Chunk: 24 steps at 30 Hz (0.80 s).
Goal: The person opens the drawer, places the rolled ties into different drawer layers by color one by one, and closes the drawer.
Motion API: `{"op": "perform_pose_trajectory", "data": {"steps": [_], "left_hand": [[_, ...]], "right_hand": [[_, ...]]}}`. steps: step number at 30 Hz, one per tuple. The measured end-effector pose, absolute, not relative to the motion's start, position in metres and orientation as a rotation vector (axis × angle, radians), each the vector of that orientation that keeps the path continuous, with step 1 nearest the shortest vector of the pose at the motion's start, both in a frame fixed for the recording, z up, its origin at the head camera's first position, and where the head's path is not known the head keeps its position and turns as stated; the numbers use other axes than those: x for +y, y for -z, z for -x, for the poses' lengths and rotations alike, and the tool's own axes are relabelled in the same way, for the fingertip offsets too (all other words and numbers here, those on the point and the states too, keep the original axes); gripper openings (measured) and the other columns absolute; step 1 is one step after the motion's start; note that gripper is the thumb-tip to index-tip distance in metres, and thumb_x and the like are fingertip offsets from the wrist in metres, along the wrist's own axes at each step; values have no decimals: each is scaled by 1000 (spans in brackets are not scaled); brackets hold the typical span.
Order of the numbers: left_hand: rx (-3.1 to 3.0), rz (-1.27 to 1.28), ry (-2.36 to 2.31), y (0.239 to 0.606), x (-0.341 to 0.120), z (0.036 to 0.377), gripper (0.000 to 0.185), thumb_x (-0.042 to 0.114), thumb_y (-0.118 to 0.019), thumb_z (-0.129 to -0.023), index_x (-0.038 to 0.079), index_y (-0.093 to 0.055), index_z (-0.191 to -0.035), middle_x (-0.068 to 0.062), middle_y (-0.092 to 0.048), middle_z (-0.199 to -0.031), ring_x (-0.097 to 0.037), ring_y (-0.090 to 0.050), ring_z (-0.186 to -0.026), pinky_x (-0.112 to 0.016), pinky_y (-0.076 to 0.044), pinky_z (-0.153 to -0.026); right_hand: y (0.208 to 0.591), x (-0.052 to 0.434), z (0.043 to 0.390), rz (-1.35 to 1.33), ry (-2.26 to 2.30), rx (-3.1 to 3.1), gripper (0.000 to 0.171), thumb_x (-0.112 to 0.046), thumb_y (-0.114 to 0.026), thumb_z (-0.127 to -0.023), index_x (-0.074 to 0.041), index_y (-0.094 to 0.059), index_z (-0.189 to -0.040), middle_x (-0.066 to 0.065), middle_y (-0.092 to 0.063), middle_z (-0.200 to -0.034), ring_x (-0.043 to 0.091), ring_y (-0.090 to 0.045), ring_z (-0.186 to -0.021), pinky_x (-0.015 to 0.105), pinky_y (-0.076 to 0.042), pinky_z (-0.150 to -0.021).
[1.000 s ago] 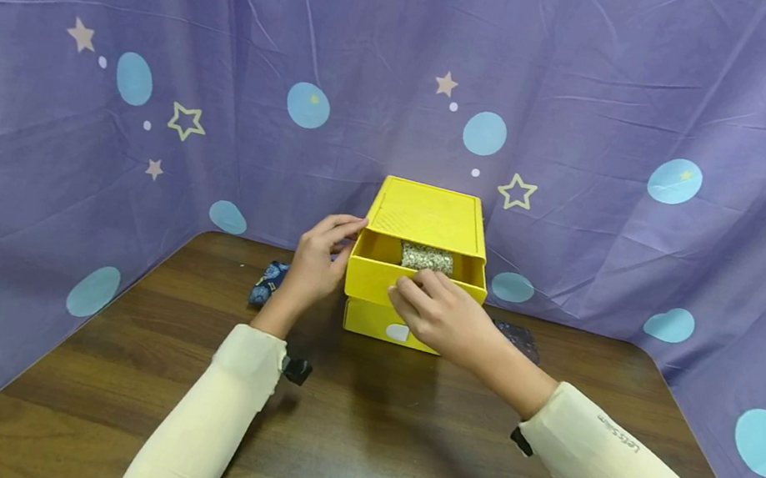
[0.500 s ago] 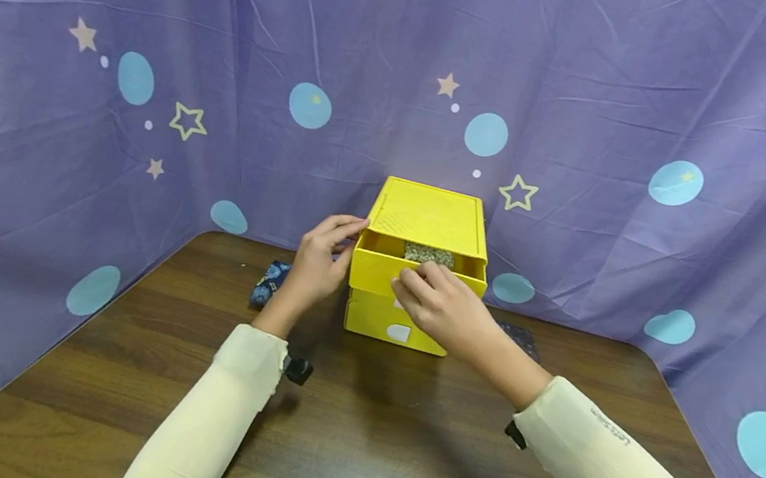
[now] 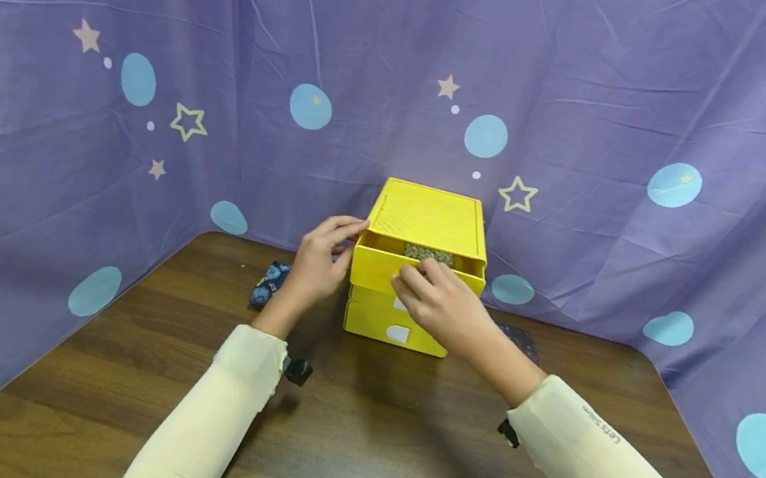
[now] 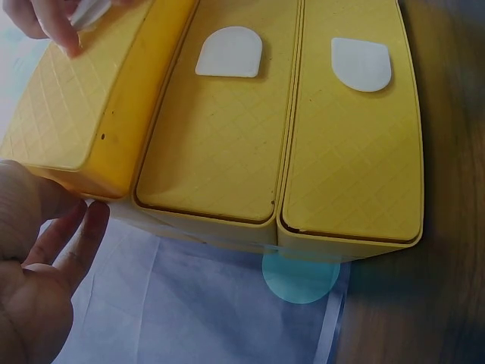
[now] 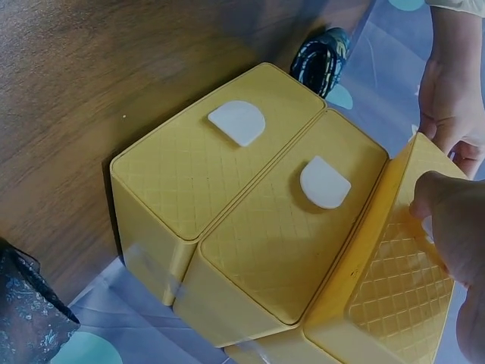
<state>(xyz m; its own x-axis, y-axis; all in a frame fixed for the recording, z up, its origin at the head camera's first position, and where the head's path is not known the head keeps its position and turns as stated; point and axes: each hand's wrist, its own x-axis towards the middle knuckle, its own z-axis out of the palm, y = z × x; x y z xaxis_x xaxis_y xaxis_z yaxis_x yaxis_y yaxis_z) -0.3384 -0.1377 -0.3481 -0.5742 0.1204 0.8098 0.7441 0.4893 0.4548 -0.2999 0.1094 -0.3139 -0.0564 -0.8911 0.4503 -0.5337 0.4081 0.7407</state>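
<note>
A yellow box of drawers (image 3: 426, 217) stands at the back of the wooden table (image 3: 357, 438). Its top drawer (image 3: 373, 267) is out by a narrow gap, and a speckled grey thing (image 3: 428, 254) shows inside. My right hand (image 3: 435, 300) is at the drawer's front, fingers pinching its white tab (image 4: 91, 10). My left hand (image 3: 315, 260) rests with straight fingers against the box's left side (image 4: 53, 129). The two lower drawers (image 5: 250, 220) are closed. In the right wrist view my right hand (image 5: 455, 220) covers the top tab.
A dark blue patterned bundle (image 3: 267, 280) lies left of the box, behind my left wrist. A dark patterned cloth (image 3: 520, 340) lies to the box's right. Purple curtain (image 3: 153, 65) with stars and dots walls the table on three sides.
The top drawer has slid back into the box, leaving a narrow gap, and my right hand moved with it. My left hand has stayed on the box's side.
</note>
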Motion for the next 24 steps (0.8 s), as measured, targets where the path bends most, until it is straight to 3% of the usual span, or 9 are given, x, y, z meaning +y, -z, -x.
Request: {"op": "perform_pose_trajectory", "data": {"steps": [8,24], "left_hand": [[-2005,708,1078,347,-138,337,39,-10,-62,-97,3,-68,-133,-13,-64,-129,-27,-66,-109,-37,-62,-85],[-2025,695,1076,346,-138,336,39,-9,-60,-97,3,-68,-134,-12,-63,-130,-26,-65,-110,-35,-62,-87]], "right_hand": [[315,107,304,-1236,452,-1741,18,0,-61,-101,1,-72,-115,10,-58,-100,25,-49,-83,29,-48,-69],[315,106,311,-1226,436,-1800,20,-1,-61,-101,1,-72,-117,12,-60,-107,26,-51,-87,30,-50,-72]]}}
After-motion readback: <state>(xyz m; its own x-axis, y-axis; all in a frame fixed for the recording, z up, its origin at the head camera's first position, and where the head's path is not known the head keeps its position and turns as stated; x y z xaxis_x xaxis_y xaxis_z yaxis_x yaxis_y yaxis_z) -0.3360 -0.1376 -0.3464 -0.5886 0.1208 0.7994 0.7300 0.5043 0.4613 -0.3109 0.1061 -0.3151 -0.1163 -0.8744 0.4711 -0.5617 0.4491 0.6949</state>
